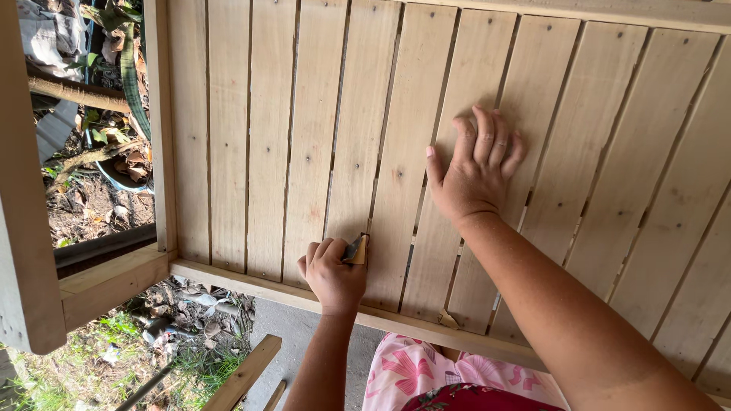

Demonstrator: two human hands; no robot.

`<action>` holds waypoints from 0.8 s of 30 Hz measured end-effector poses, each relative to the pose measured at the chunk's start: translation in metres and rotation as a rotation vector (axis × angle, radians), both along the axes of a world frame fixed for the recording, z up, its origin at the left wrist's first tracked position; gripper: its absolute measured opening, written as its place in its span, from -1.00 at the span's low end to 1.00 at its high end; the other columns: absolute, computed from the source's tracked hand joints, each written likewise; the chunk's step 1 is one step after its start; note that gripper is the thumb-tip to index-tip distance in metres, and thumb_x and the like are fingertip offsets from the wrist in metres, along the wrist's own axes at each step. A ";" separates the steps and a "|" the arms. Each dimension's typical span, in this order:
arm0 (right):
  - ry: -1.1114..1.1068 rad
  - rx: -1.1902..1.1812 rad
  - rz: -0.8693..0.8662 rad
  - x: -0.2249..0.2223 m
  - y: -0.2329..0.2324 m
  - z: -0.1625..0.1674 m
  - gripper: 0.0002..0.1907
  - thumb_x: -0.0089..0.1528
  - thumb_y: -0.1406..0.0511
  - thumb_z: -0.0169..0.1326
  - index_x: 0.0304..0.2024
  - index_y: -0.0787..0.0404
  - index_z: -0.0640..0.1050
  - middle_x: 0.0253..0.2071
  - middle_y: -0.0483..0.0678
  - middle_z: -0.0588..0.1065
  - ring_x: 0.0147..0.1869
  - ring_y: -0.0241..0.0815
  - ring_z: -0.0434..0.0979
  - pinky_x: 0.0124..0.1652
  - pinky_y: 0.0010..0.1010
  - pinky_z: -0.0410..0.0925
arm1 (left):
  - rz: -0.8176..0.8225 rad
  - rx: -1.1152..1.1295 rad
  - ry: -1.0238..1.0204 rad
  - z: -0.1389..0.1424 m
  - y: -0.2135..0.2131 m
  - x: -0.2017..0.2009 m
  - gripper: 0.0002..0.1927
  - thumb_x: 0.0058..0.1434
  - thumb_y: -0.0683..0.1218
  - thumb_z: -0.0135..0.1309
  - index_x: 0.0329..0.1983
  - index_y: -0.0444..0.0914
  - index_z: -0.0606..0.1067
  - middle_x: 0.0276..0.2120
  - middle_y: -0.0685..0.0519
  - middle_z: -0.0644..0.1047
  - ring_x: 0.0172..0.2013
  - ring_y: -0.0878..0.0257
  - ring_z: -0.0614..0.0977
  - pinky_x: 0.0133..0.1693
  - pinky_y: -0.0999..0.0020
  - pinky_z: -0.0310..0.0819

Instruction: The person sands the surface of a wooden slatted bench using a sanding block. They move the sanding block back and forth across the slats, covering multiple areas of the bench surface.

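Item: slatted wooden panel (320, 137), pale unfinished timber, made of narrow vertical boards nailed side by side with thin dark gaps between them, filling most of the head view. Frame: a lower rail (251, 283) runs along the bottom edge of the boards; an upright post (160, 122) bounds the panel on its left side; a further thick post (23, 228) stands at the far left edge of the view. Left hand (333, 274): fingers curled shut around a small folded piece of sandpaper (356, 249), tan with a dark face, which is pressed against one board just above the lower rail. Right hand (476, 171): open and flat, fingers together and pointing up, palm resting on the boards higher up and to the right of the left hand, holding nothing. Both forearms are bare and enter from the bottom of the view. Below them: pink floral fabric (426, 373) with a red patch, at the lower edge. Surroundings: bare ground with dry leaves and debris (91, 205) seen through the opening left of the panel; grass and litter (152, 342) under the frame; a loose wooden strip (244, 373) lying at an angle near the bottom.
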State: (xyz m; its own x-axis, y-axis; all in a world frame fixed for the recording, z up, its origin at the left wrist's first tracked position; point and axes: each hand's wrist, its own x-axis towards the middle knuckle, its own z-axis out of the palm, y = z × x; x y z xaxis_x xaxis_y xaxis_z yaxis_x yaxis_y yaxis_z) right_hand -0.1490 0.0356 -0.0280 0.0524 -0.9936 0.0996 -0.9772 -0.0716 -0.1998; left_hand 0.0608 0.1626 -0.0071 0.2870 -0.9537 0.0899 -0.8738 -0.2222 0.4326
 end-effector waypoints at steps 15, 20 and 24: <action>0.009 -0.001 0.003 0.000 0.001 -0.001 -0.39 0.39 0.00 0.09 0.33 0.15 0.26 0.45 0.02 0.05 0.59 0.08 -0.08 0.44 0.18 -0.18 | -0.038 -0.012 0.034 -0.012 -0.005 0.004 -0.72 0.07 -0.09 0.22 -0.60 -0.15 0.35 -0.52 0.14 0.46 -0.35 0.09 0.45 -0.18 0.18 0.15; 0.032 0.006 0.008 0.000 -0.002 -0.002 -0.37 0.41 0.00 0.07 0.36 0.16 0.23 0.44 0.03 0.03 0.60 0.09 -0.11 0.44 0.19 -0.19 | -0.076 -0.084 -0.014 -0.005 -0.011 0.000 -0.66 0.20 -0.01 0.26 -0.58 -0.12 0.37 -0.54 0.14 0.42 -0.40 0.12 0.44 -0.19 0.18 0.16; 0.038 0.023 -0.004 0.000 -0.001 -0.003 -0.38 0.41 -0.01 0.06 0.37 0.14 0.22 0.44 0.02 0.03 0.61 0.08 -0.12 0.44 0.19 -0.20 | -0.086 -0.134 -0.010 -0.004 -0.014 -0.001 -0.69 0.22 -0.02 0.26 -0.55 -0.12 0.40 -0.51 0.14 0.44 -0.39 0.11 0.43 -0.21 0.18 0.15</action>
